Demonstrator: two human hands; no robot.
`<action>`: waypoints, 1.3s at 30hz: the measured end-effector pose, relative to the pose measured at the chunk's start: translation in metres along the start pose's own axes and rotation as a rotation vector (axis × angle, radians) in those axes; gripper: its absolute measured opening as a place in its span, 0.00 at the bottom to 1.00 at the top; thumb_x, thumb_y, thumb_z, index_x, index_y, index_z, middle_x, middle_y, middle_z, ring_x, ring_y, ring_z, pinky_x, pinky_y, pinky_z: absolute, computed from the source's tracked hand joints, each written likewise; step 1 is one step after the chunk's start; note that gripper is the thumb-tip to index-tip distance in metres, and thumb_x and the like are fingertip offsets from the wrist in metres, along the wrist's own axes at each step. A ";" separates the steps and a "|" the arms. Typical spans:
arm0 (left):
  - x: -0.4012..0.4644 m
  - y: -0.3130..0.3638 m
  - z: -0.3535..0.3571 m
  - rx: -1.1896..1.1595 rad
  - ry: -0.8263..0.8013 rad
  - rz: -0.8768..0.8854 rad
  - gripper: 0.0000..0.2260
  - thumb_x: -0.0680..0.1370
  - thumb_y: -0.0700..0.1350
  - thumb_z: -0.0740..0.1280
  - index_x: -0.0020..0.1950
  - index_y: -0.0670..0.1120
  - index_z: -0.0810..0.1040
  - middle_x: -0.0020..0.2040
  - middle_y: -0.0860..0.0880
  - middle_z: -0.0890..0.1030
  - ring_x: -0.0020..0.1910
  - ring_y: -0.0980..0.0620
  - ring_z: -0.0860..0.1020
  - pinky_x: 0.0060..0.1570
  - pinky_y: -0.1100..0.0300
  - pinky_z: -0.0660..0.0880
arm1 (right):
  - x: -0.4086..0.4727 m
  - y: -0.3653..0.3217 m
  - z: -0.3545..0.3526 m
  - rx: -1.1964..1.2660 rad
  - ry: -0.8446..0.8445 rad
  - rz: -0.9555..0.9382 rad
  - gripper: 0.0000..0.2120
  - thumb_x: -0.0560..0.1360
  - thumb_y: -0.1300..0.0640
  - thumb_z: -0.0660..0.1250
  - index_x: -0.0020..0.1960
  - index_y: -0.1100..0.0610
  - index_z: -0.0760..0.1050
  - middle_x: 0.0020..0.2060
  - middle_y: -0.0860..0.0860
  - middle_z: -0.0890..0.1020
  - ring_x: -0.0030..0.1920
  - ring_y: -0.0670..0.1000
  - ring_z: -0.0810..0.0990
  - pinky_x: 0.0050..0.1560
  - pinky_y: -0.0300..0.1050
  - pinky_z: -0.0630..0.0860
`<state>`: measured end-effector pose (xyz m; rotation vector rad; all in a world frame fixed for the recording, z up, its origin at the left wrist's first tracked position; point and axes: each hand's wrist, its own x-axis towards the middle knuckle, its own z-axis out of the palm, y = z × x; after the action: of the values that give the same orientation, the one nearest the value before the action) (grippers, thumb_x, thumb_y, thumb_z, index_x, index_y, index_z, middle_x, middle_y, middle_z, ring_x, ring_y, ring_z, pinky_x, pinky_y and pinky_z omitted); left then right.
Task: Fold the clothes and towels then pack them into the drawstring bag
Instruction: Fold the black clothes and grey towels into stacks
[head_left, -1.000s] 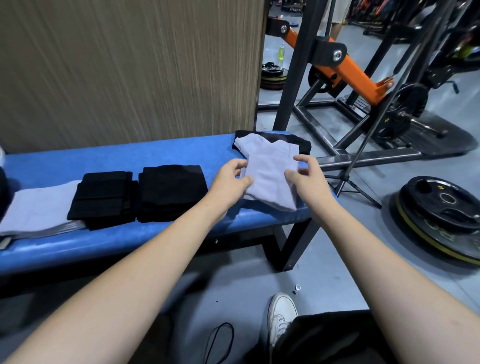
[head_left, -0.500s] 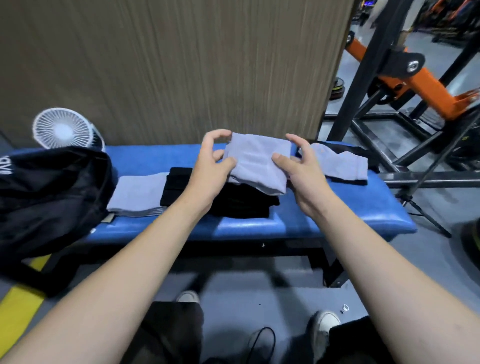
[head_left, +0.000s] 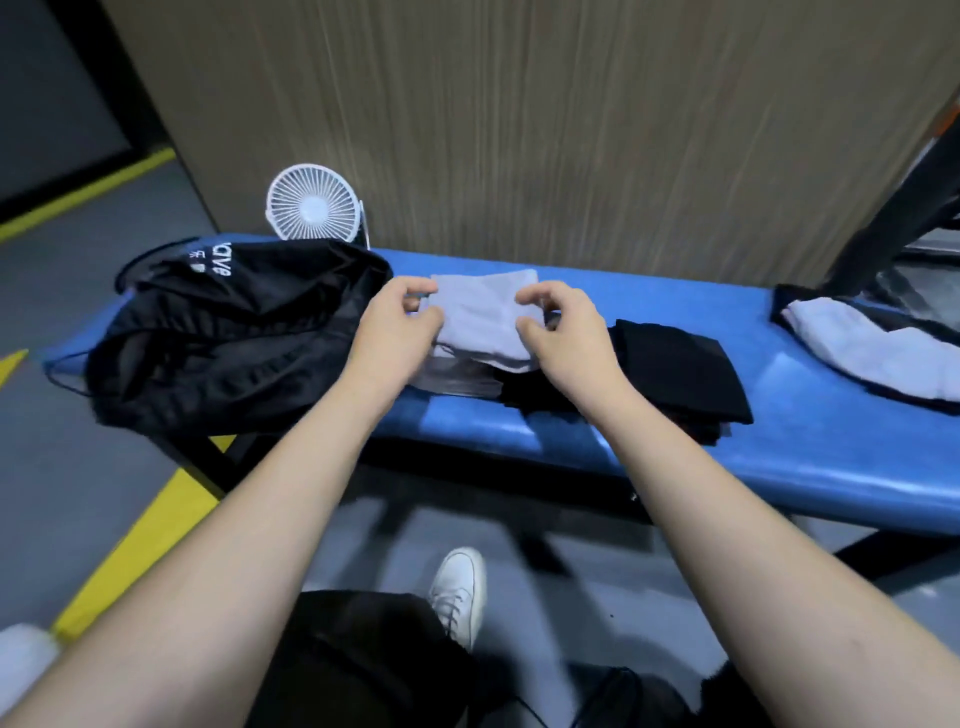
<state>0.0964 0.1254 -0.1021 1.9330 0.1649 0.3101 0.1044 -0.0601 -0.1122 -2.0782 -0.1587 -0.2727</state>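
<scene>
A folded light grey towel (head_left: 480, 322) sits on top of another grey towel (head_left: 457, 379) on the blue bench (head_left: 675, 462). My left hand (head_left: 397, 325) pinches its left edge and my right hand (head_left: 563, 332) pinches its right edge, fingers curled. The black drawstring bag (head_left: 223, 332) lies crumpled at the bench's left end, just left of my left hand. Folded black clothes (head_left: 675, 374) are stacked right of the towels. At the far right, a loose grey cloth (head_left: 878, 358) lies on a black garment (head_left: 810, 301).
A small white fan (head_left: 313, 210) stands behind the bag against the wooden wall panel (head_left: 519, 130). A black metal frame (head_left: 883, 228) rises at the right. My white shoe (head_left: 460, 592) is on the grey floor, with yellow floor markings (head_left: 140, 545) to the left.
Both hands lifted the folded grey towel from the bench's right end, carried it left past the black clothes and lowered it onto the other grey towel beside the bag.
</scene>
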 end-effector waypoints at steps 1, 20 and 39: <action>0.002 -0.004 -0.004 0.025 0.008 0.001 0.14 0.75 0.40 0.67 0.61 0.48 0.79 0.54 0.50 0.81 0.50 0.54 0.79 0.55 0.60 0.73 | 0.002 -0.001 0.007 -0.065 -0.012 -0.028 0.13 0.76 0.61 0.66 0.60 0.54 0.78 0.51 0.50 0.73 0.40 0.43 0.72 0.47 0.34 0.65; 0.011 -0.041 -0.013 0.619 -0.006 0.272 0.19 0.81 0.45 0.61 0.73 0.48 0.71 0.75 0.52 0.66 0.73 0.49 0.63 0.74 0.52 0.60 | 0.004 0.009 0.043 -0.758 -0.038 -0.388 0.16 0.77 0.47 0.61 0.61 0.50 0.78 0.68 0.51 0.72 0.72 0.56 0.64 0.74 0.66 0.51; -0.013 0.041 0.070 0.521 0.096 0.492 0.09 0.79 0.41 0.63 0.56 0.49 0.80 0.57 0.50 0.80 0.58 0.43 0.74 0.61 0.50 0.65 | -0.014 0.047 -0.108 -0.401 0.176 -0.232 0.11 0.80 0.52 0.62 0.58 0.51 0.80 0.54 0.45 0.82 0.60 0.50 0.75 0.68 0.46 0.59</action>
<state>0.1036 0.0441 -0.0908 2.4652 -0.1936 0.7442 0.0876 -0.1770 -0.1038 -2.4187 -0.2559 -0.6732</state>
